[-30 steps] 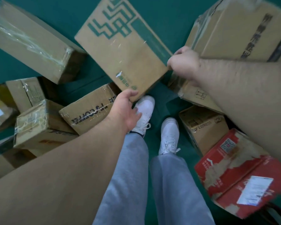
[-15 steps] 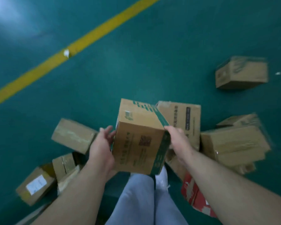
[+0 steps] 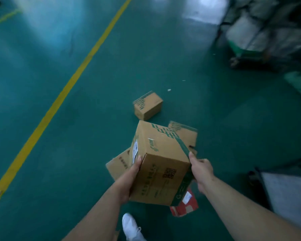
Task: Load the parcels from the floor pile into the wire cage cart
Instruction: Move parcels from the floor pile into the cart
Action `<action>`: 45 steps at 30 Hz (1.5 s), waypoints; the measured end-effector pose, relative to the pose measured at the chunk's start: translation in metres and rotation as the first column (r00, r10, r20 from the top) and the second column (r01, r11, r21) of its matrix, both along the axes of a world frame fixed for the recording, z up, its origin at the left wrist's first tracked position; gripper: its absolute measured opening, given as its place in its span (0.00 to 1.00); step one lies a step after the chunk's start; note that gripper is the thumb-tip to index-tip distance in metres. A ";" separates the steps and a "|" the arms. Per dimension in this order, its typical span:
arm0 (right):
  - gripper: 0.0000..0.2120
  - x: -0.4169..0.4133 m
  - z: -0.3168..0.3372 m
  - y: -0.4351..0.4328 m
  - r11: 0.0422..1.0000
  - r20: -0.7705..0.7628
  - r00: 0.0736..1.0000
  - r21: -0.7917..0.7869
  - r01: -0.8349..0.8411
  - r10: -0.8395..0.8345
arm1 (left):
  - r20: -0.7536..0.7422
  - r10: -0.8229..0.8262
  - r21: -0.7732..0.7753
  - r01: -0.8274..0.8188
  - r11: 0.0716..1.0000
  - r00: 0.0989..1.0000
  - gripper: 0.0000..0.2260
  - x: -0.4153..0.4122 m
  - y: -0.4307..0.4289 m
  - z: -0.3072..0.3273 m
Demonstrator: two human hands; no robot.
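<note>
I hold a brown cardboard parcel with green print (image 3: 161, 164) in front of me, above the floor. My left hand (image 3: 129, 180) grips its left side, thumb on the near edge. My right hand (image 3: 201, 168) grips its right side at the green-taped edge. Below it on the green floor lie other parcels: a small brown one (image 3: 147, 105) farther off, one (image 3: 187, 134) right behind the held parcel, one (image 3: 119, 163) at its left, and a red one (image 3: 184, 205) underneath. A blurred wire cage cart (image 3: 261, 33) holding pale bags stands at the top right.
A yellow floor line (image 3: 73, 79) runs diagonally on the left. A grey panel with a dark frame (image 3: 285, 190) is at the right edge. Green fabric (image 3: 299, 80) lies below the cart. My white shoe (image 3: 130, 226) is at the bottom.
I lifted the green-printed parcel off the pile with both hands and raised my view. The view has swung right, bringing the cart into sight.
</note>
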State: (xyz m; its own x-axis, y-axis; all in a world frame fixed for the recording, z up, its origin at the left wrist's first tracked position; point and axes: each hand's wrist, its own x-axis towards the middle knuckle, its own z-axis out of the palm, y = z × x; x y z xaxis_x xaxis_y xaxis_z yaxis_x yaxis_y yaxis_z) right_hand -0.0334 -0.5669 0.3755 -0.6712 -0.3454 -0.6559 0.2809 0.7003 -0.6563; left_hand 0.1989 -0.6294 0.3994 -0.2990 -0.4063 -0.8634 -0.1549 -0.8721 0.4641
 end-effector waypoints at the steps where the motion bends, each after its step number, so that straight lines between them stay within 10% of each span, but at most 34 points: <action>1: 0.20 -0.019 0.006 0.017 0.999 -0.008 0.999 0.003 0.040 -0.040 | 0.016 -0.046 -0.014 0.046 0.999 0.999 0.29 -0.023 0.007 0.000; 16: 0.26 -0.313 0.031 0.419 0.699 0.055 0.703 -0.069 0.711 -0.709 | 0.157 -0.650 -0.046 0.663 0.748 0.744 0.37 -0.421 0.260 0.005; 31: 0.19 -0.413 0.022 0.624 0.386 0.122 0.407 -0.167 0.907 -0.905 | 0.005 -0.663 -0.054 0.662 0.747 0.749 0.15 -0.623 0.426 -0.010; 37: 0.19 -0.454 -0.025 0.687 0.487 0.195 0.486 -0.046 0.872 -0.852 | -0.076 -0.830 -0.060 0.829 0.556 0.552 0.20 -0.723 0.475 -0.025; 45: 0.17 -0.515 0.029 0.707 0.272 0.390 0.258 -0.020 0.962 -0.884 | 0.064 -0.980 -0.176 0.969 0.175 0.189 0.13 -0.847 0.556 -0.035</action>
State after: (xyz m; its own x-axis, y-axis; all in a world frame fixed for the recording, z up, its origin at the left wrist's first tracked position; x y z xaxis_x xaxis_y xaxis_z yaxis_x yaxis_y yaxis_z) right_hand -0.5486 0.1405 0.4046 -0.4476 0.2494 -0.8588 0.8044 -0.3073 -0.5085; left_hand -0.6479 -0.0730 0.3639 -0.5895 0.1391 -0.7957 -0.7991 0.0433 0.5996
